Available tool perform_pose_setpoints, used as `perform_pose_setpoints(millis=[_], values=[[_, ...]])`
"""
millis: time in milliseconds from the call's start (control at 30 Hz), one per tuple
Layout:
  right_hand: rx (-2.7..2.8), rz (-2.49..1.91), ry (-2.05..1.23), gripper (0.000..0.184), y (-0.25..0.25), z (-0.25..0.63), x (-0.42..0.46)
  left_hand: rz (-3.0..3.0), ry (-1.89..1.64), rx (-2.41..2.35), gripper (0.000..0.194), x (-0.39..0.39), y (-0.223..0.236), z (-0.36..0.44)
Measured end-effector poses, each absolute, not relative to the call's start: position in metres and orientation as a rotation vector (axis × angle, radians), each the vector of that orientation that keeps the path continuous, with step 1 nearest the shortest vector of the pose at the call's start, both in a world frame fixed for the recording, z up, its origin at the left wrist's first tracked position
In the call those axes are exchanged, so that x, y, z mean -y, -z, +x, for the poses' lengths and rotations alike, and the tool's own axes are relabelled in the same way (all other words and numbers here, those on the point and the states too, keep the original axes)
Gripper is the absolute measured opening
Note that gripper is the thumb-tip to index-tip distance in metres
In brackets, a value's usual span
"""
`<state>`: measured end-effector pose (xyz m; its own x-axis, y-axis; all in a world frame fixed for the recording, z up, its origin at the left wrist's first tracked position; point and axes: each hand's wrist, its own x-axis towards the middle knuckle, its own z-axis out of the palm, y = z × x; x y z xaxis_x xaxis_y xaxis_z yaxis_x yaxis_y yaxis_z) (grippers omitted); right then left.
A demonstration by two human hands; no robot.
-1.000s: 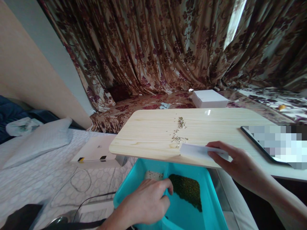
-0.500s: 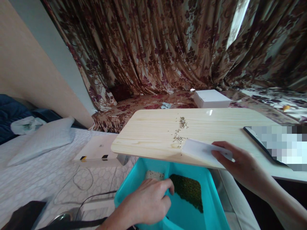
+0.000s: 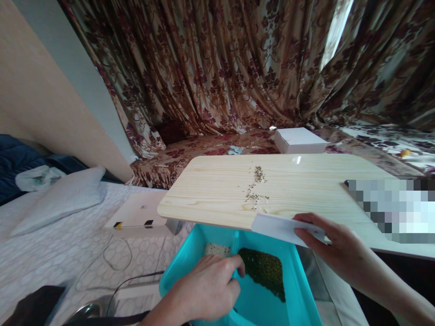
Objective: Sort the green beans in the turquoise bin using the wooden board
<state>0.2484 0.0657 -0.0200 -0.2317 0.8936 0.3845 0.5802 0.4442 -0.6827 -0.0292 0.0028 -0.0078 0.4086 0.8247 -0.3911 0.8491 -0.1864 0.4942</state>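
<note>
My right hand grips a flat white scraper-like strip, which now lies over the front edge of the wooden tabletop. Small greenish-brown grains are scattered on the wood just beyond the strip. Below that edge sits a divided turquoise bin. My left hand is closed on the bin's middle divider, though its fingertips are partly hidden. One compartment holds a mass of dark green grains; another holds pale, rice-like grains with dark specks.
A pixelated dark-edged device rests on the tabletop's right side. Behind the table is a white box. To the left, another white box, a pillow and cables lie on the bed.
My right hand has drawn the white strip toward me, from the tabletop onto its front edge. The bin and my left hand have shifted slightly left.
</note>
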Motion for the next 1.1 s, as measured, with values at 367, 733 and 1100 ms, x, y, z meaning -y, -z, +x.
perform_pose_setpoints(millis=[367, 733, 1100], values=[[1.661, -1.368, -0.374, 0.031, 0.029, 0.245, -0.073, 2.013, 0.067, -1.426, 0.044, -0.003, 0.011, -0.025], [1.726, -1.391, -0.170, 0.031, 0.020, 0.266, -0.090, 2.063, 0.128, -1.399, 0.044, -0.005, 0.007, -0.017], [1.904, -1.313, -0.302, 0.028, 0.017, 0.236, -0.071, 2.176, 0.108, -1.213, 0.042, -0.010, 0.005, 0.020]])
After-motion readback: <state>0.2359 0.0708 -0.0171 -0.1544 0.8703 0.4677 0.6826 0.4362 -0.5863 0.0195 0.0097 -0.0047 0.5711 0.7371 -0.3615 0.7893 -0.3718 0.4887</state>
